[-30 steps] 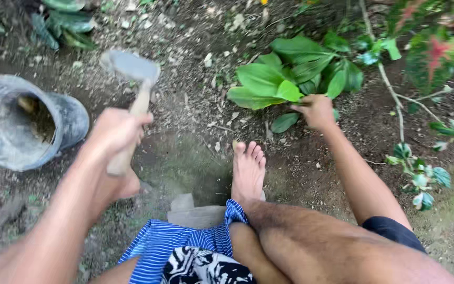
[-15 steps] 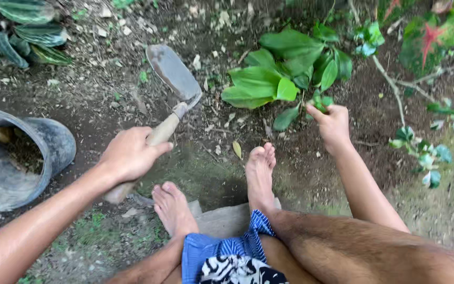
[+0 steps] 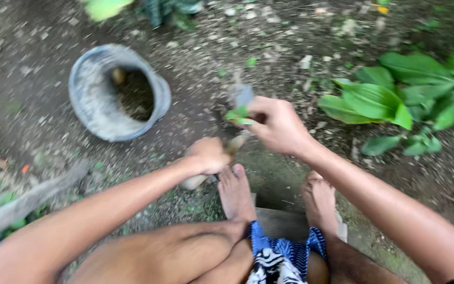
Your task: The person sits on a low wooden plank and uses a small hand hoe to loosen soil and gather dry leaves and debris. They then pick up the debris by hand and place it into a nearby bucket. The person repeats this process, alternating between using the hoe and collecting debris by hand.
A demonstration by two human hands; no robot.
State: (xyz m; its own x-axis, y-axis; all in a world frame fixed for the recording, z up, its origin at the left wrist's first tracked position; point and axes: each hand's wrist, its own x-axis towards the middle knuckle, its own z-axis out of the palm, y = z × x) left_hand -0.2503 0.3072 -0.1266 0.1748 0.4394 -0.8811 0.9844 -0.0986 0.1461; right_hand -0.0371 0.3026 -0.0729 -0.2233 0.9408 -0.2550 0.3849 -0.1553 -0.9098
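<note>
My left hand [image 3: 209,154] grips the wooden handle of a small hand hoe [image 3: 240,98], whose grey metal blade points away from me over the soil. My right hand [image 3: 277,124] is closed on a small green plant [image 3: 239,115] right next to the blade. Both hands meet just ahead of my bare feet [image 3: 236,190]. I am squatting on a flat board [image 3: 284,223] on the dirt. Motion blur smears the blade and the plant.
A grey, dirt-caked bucket [image 3: 96,105] lies tilted on the ground to the left with plant debris inside. A broad-leaved green plant [image 3: 395,102] grows at the right. A wooden stick [image 3: 27,202] lies at the lower left. More leaves show along the top edge.
My right hand left the leafy plant at the right and came in to the hoe blade, now closed on a small green plant. The view swung right, so the bucket sits nearer the middle.
</note>
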